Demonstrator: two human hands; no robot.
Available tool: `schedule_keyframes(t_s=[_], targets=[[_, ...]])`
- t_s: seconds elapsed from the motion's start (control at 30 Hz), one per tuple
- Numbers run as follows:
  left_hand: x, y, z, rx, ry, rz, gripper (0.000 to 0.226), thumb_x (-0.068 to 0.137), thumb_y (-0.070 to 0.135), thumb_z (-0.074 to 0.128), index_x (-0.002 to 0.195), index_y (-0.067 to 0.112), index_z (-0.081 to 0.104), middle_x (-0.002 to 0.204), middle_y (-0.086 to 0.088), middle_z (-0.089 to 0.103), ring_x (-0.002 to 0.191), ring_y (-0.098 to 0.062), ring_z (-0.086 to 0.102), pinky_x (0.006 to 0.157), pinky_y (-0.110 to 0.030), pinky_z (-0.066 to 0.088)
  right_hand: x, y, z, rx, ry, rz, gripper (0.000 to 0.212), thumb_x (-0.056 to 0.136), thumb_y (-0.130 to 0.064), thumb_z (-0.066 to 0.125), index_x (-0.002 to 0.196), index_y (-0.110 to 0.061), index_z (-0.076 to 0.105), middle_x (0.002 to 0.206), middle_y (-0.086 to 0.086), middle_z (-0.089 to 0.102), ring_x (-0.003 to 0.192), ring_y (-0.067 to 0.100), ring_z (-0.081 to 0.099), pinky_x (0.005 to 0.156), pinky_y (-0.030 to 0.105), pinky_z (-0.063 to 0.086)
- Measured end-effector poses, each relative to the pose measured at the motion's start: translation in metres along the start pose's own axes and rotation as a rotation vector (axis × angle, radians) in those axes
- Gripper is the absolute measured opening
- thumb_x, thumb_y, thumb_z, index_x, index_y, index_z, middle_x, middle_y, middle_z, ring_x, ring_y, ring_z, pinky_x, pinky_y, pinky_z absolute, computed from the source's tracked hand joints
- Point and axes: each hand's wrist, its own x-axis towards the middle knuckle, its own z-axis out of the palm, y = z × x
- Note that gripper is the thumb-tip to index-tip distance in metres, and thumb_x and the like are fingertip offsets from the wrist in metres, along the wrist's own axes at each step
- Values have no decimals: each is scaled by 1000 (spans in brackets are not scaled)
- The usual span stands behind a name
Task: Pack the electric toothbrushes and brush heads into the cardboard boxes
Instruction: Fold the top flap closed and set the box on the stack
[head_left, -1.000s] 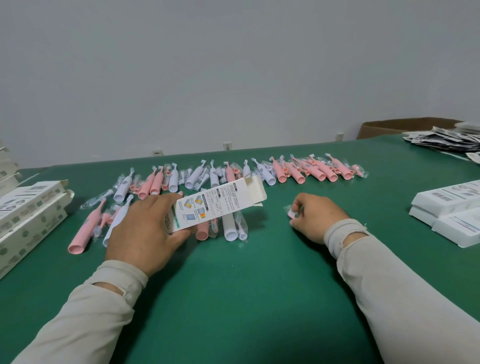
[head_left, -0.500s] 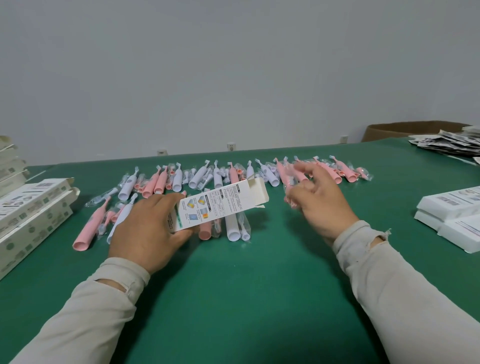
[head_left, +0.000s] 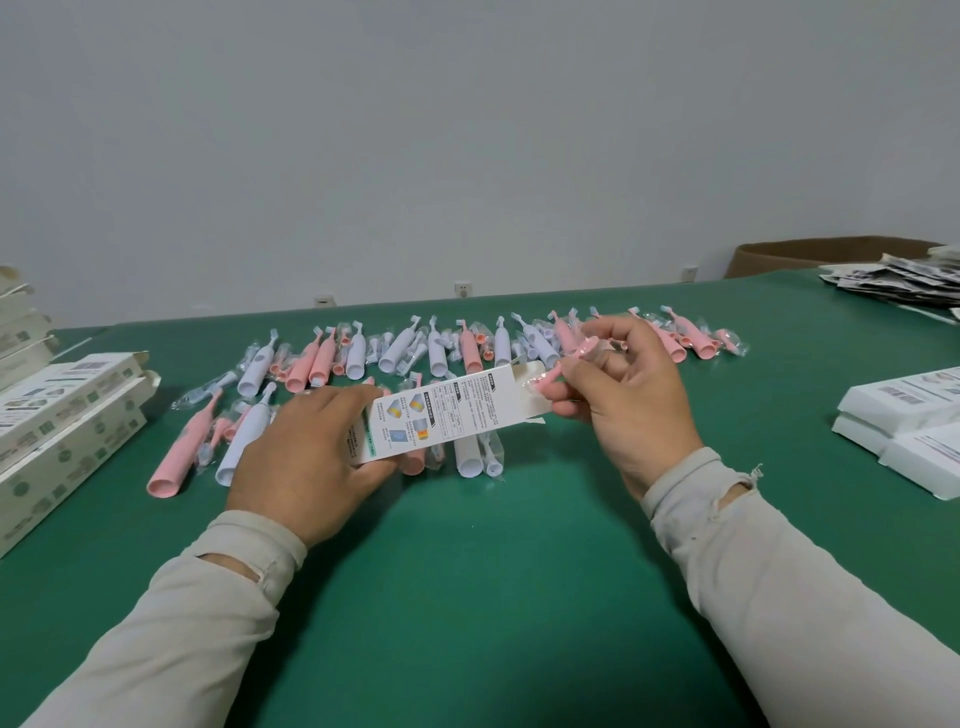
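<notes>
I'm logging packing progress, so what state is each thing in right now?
Box: open at its right end, held off the table by the left hand.
Pink brush heads: bagged, pinched by the right hand at the box mouth, not yet inside.
Toothbrushes: loose on the table, unpacked.
Left boxes: lying stacked, end flaps open.

We note a green bench (head_left: 467, 597). On it: pink and white toothbrushes (head_left: 441, 353) with bagged brush heads in a loose row across the far middle, printed boxes (head_left: 67, 415) stacked at left, white boxes (head_left: 904, 421) at right, leaflets (head_left: 898, 278) heaped far right.
</notes>
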Motion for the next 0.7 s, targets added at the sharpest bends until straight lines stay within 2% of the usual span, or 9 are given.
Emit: schedule_keyframes(t_s=[0.2, 0.27, 0.37, 0.43, 0.5, 0.6, 0.7], targets=[[0, -1, -1, -21, -13, 16, 63, 78, 50, 76, 135, 34, 53, 119, 8, 60, 106, -16, 51, 83, -39, 49, -2, 5, 5, 93, -91, 119, 5, 99, -10, 60, 102, -14, 61, 89, 11, 78, 84, 22, 76, 68, 24, 59], [0, -1, -1, -23, -13, 14, 64, 78, 50, 76, 135, 34, 53, 119, 9, 60, 107, -16, 51, 84, -41, 50, -2, 7, 5, 58, -89, 120, 11, 100, -11, 57, 100, -17, 66, 89, 9, 78, 85, 23, 76, 69, 24, 59], [-1, 0, -2, -9, -24, 30, 63, 77, 55, 71, 134, 36, 52, 120, 10, 60, 109, -16, 51, 85, -42, 51, 0, 13, 0, -332, -51, -40, 20, 96, -13, 64, 95, -32, 73, 91, 1, 73, 79, 23, 69, 75, 29, 59], [-1, 1, -2, -15, -28, 35, 65, 75, 59, 67, 133, 35, 53, 120, 9, 59, 109, -17, 50, 84, -41, 50, 2, 14, -1, -551, -23, -155, 21, 91, -19, 70, 92, -40, 72, 98, -7, 63, 80, 13, 63, 78, 15, 50], [-2, 2, -3, -18, -32, 34, 66, 73, 62, 64, 133, 36, 52, 120, 10, 59, 109, -16, 50, 83, -41, 50, 2, 15, -1, -559, 8, -191, 22, 88, -19, 75, 87, -40, 70, 95, -12, 60, 75, 3, 59, 72, 7, 44], [-2, 2, -3, -7, -37, 40, 68, 73, 65, 63, 134, 37, 51, 122, 12, 60, 110, -15, 50, 85, -41, 51, -1, 15, 0, -456, 40, -156, 20, 82, -14, 79, 81, -30, 68, 75, -14, 65, 63, -2, 56, 64, 12, 47], [-2, 4, -3, -10, -35, 47, 72, 70, 71, 57, 133, 37, 51, 121, 12, 60, 109, -15, 51, 84, -41, 52, -3, 12, 6, -419, -33, -123, 17, 85, -15, 74, 79, -26, 64, 69, -13, 69, 66, 3, 64, 63, 23, 52]])
